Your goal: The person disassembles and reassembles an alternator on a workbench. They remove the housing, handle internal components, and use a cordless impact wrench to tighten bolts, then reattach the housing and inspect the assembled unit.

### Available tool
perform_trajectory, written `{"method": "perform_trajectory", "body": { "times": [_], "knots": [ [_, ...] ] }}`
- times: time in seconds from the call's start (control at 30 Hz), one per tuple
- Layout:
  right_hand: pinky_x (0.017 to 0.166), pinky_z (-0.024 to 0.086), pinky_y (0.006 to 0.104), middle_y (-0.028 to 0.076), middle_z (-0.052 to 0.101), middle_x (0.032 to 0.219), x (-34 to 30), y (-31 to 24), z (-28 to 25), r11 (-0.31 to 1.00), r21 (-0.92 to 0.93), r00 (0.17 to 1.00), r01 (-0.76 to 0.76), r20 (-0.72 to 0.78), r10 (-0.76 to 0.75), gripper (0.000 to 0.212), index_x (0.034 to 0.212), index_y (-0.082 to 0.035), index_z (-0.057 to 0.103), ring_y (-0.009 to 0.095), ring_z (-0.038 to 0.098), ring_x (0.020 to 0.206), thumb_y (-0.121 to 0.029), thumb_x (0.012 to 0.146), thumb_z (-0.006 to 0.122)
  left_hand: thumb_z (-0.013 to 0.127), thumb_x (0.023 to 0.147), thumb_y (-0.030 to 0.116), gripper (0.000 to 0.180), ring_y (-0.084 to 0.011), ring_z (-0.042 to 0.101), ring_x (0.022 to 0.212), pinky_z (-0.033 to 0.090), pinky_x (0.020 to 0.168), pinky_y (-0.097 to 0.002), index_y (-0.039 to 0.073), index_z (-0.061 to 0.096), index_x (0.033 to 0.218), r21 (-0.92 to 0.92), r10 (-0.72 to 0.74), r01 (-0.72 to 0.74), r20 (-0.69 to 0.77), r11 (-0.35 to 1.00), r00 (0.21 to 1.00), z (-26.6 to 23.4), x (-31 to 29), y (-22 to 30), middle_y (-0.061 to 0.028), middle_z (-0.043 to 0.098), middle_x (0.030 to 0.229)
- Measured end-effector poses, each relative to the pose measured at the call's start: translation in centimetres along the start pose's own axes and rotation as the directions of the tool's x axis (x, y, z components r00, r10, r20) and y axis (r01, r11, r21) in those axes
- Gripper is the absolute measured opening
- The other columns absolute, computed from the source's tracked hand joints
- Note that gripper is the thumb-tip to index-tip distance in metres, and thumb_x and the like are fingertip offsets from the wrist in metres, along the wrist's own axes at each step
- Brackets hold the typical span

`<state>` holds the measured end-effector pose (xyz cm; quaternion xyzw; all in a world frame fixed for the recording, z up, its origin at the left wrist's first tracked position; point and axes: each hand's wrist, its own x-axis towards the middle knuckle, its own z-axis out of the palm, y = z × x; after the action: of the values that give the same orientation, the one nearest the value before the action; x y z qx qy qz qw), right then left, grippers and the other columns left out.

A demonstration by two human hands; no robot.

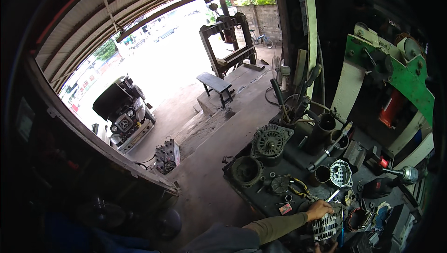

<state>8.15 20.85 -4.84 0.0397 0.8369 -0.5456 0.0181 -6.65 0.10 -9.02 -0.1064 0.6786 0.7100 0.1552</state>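
A silvery slotted alternator housing is held low over the near edge of the dark workbench. My left hand, in an olive sleeve, curls its fingers over the far end. At the lower edge of the picture, the fingers of my right hand grip the near end; the rest of that hand is cut off. A blue rod-like tool shows just right of the housing. Copper windings in a ring sit further right. Beyond my left hand lie yellow-handled pliers and a small red box.
An assembled alternator and a round casing stand at the bench's far left. Metal cups, tools and a pale slotted end cover crowd the middle. A green-and-white frame rises behind. Outside are a bench and a vehicle.
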Motion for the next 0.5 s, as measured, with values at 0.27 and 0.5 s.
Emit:
{"method": "perform_trajectory", "body": {
  "times": [0.27, 0.5],
  "knots": [
    [0.106, 0.048, 0.0539, 0.027, 0.060, 0.132, -2.0, -1.3, 1.7, 0.943, -0.184, 0.936, 0.277, -0.170, -0.308, 0.058, 0.138, 0.007, 0.055, 0.042, 0.060, 0.123, -0.022, 0.095, 0.082, 0.075, 0.087, 0.021, 0.023, -0.0163, 0.076, 0.087, 0.056, 0.082, -0.0297, 0.002, 0.083, 0.098, -0.058, 0.060, -0.062, -0.022, 0.996, 0.998, 0.3, 0.6, -0.7, -0.0083, 0.082, 0.094],
    [0.071, 0.059, 0.0377, 0.022, 0.067, 0.122, 1.8, 0.6, -1.0, 0.286, 0.569, 0.595, -0.771, 0.484, 0.642, 0.073, 0.148, 0.006, 0.048, 0.026, 0.068, 0.091, -0.051, 0.105, 0.063, 0.075, 0.089, 0.021, 0.024, -0.0157, 0.077, 0.091, 0.056, 0.085, -0.0287, 0.003, 0.083, 0.101, -0.049, 0.051, -0.051, 0.008, 0.997, 0.999, 0.1, 0.5, -0.3, -0.0070, 0.083, 0.097]
  ]
}}
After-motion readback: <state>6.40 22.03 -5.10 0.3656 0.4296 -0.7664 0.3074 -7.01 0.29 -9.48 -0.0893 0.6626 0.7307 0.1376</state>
